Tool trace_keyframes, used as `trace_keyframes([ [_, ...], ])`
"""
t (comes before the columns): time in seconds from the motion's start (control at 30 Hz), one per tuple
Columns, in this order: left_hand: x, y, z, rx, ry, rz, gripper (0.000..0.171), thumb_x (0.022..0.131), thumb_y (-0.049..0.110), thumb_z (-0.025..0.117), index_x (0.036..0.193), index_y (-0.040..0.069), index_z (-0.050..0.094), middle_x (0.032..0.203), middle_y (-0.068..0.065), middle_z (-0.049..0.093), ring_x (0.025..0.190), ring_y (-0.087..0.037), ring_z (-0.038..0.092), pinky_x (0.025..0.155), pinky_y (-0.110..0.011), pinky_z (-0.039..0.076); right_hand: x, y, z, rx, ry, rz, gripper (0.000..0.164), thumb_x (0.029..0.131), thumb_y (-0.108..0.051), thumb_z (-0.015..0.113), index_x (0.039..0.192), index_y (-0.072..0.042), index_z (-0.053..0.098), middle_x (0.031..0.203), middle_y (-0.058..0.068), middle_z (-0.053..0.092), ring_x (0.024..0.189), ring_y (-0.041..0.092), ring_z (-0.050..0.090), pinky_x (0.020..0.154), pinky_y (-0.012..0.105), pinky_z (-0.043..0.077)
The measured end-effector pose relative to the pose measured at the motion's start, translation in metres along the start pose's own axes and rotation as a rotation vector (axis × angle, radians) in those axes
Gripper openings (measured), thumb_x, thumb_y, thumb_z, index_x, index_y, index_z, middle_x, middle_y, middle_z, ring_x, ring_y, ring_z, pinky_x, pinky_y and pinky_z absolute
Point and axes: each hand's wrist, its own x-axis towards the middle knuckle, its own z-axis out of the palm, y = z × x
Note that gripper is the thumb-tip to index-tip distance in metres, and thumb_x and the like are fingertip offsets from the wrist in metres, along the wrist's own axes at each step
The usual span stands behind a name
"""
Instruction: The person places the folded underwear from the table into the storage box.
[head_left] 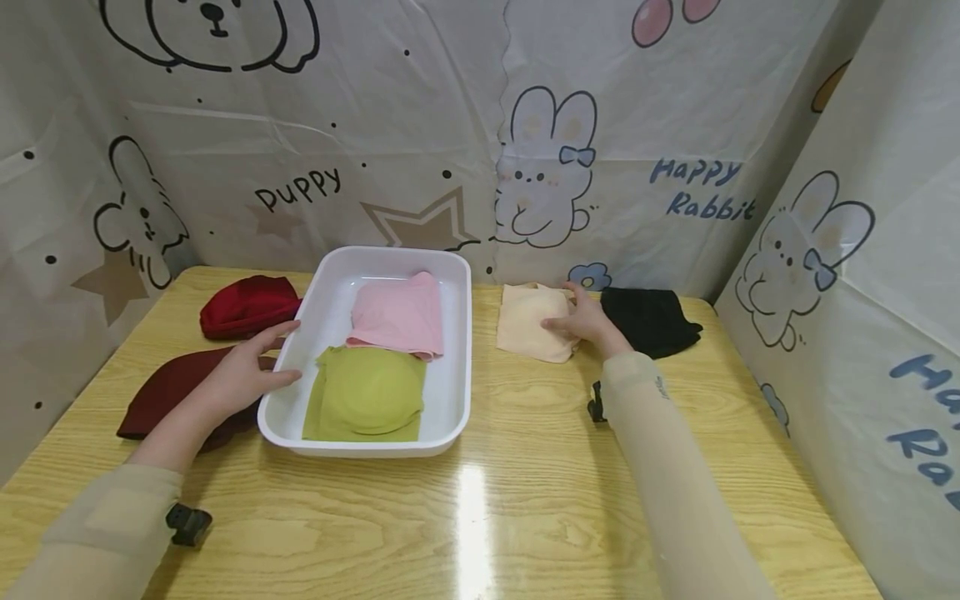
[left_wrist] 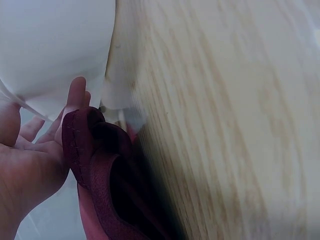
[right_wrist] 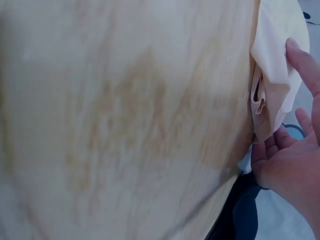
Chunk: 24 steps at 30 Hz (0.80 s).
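Observation:
My left hand (head_left: 238,379) is at the left side of a white tray (head_left: 463,367), its relaxed fingers touching the rim. A maroon garment (head_left: 172,387) lies partly under that hand; its stitched edge (left_wrist: 75,145) shows beside the fingers. Inside the tray, a folded pink garment (head_left: 397,312) lies behind a folded yellow-green one (head_left: 371,392) with a rounded, cup-like bulge. My right hand (head_left: 592,323) grips the right side of a folded beige garment (head_left: 521,325) on the table. Its thumb (right_wrist: 302,62) rests on the fabric, with the other fingers at the lower edge.
A red garment (head_left: 247,307) lies behind the maroon one, left of the tray. Right of the beige garment is a black folded one (head_left: 651,321), close to my right hand. Printed cloth (head_left: 420,125) hangs behind and beside the wooden table (head_left: 360,525).

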Motion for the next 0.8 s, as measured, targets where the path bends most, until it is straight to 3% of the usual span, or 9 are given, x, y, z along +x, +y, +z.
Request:
trace_keyframes([
  [0.33,0.000,0.000,0.000,0.000,0.005,0.011,0.079,0.087,0.022,0.067,0.150,0.010,0.021,0.137,-0.029,0.039,0.114,-0.048,0.051,0.085,-0.051,0.052,-0.005,-0.004,0.005,-0.005,0.036,0.005,0.090,0.079,-0.019,0.077,0.148,-0.010,0.021,0.150,0.025,0.025,0.136,0.037,0.028,0.111,0.049,0.028],
  [0.67,0.000,-0.001,0.001,-0.007,0.003,0.009,0.079,0.087,0.023,0.067,0.150,0.010,0.021,0.138,-0.029,0.038,0.115,-0.049,0.050,0.085,-0.050,0.053,-0.010,-0.007,0.003,0.012,0.083,0.026,0.075,0.079,-0.015,0.076,0.141,-0.014,0.034,0.145,0.025,0.033,0.118,0.036,0.041,0.092,0.044,0.045],
  [0.8,-0.001,0.001,-0.001,-0.004,0.001,0.004,0.080,0.087,0.024,0.067,0.151,0.010,0.020,0.139,-0.029,0.037,0.116,-0.049,0.049,0.086,-0.051,0.052,-0.012,-0.007,-0.001,0.070,0.078,0.011,0.070,0.081,-0.013,0.073,0.141,-0.014,0.036,0.141,0.024,0.037,0.116,0.035,0.045,0.086,0.042,0.048],
])
